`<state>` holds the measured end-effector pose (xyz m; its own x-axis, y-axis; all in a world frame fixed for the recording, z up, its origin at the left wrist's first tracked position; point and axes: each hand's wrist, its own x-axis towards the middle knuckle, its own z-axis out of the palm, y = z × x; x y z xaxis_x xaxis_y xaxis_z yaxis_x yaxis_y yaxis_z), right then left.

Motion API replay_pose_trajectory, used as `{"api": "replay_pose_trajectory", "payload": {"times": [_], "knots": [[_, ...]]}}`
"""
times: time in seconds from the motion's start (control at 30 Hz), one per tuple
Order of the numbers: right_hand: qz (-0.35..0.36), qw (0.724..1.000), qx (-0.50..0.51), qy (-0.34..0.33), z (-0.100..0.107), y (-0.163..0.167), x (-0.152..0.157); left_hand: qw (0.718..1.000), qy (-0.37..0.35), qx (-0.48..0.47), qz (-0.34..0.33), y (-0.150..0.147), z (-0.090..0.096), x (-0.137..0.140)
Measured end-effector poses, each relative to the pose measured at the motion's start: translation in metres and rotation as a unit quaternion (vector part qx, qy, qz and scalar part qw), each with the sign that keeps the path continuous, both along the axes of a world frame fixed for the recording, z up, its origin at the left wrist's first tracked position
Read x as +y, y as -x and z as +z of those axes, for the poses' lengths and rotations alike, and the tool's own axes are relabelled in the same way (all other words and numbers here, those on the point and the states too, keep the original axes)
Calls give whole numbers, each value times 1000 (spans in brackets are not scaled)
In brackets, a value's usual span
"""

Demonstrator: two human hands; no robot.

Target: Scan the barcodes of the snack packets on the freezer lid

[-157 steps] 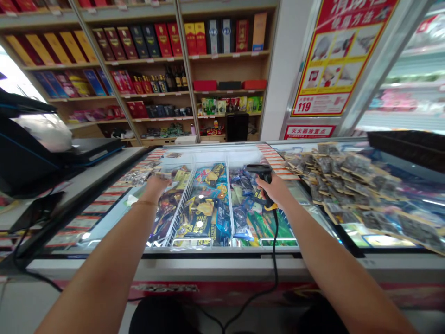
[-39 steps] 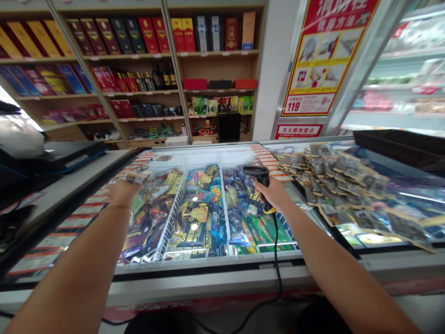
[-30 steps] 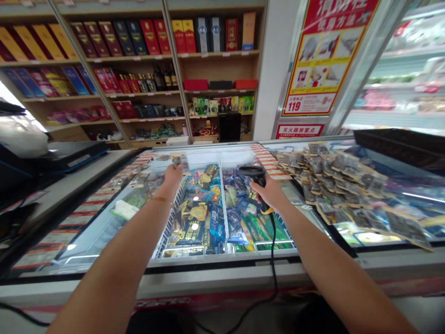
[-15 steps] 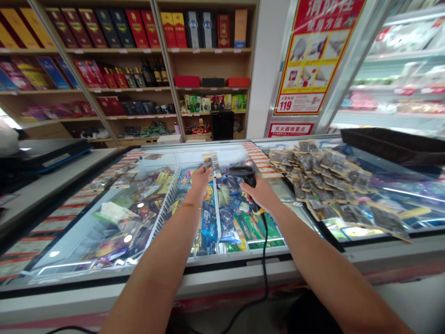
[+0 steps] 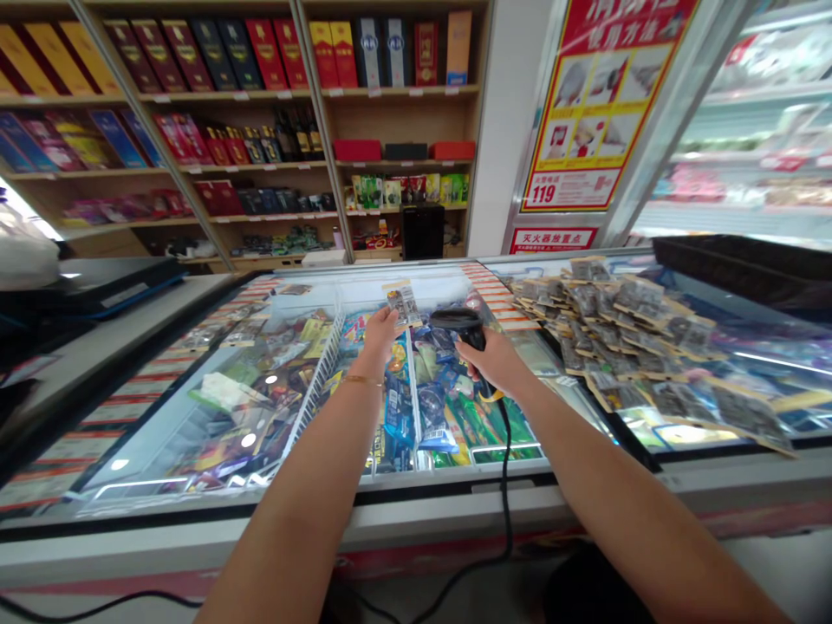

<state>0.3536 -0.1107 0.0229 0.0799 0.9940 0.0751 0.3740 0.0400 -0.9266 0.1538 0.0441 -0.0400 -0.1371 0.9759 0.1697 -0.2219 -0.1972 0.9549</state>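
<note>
Between the fingers of my left hand point(image 5: 380, 333) is a small clear snack packet point(image 5: 404, 303) with a tan top edge, held up over the freezer. My right hand point(image 5: 489, 357) is wrapped round the handle of a black barcode scanner point(image 5: 458, 321). The scanner's head points left, toward the packet, with a gap between them. From its handle a black cable point(image 5: 507, 485) runs down past the freezer's front edge. To the right of my right hand lies a heap of similar packets point(image 5: 611, 316) on the glass. A few more packets point(image 5: 243, 329) lie at the left.
Under the glass of the chest freezer point(image 5: 416, 496) are bagged goods point(image 5: 448, 416) and a white wire divider point(image 5: 315, 381). A dark tray point(image 5: 747, 273) stands at the back right. Shelves point(image 5: 403, 102) with boxes line the wall behind.
The view has shifted slightly, so the scene sits a little further right. The packet in my left hand shows more of its face now. Both hands keep their hold.
</note>
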Motion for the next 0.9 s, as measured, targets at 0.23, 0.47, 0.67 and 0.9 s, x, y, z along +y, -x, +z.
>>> {"api": "replay_pose_trajectory", "payload": {"times": [0.23, 0.47, 0.67, 0.9], "knots": [[12, 1000, -3, -9, 3, 2, -3, 1000, 21, 10, -11, 0, 4, -5], [22, 1000, -17, -9, -1, -1, -2, 999, 31, 36, 9, -1, 9, -9], [20, 999, 23, -9, -5, -3, 4, 997, 40, 55, 29, -4, 14, -14], [-30, 995, 91, 2, 20, -43, 8, 992, 54, 100, 46, -40, 35, -10]]}}
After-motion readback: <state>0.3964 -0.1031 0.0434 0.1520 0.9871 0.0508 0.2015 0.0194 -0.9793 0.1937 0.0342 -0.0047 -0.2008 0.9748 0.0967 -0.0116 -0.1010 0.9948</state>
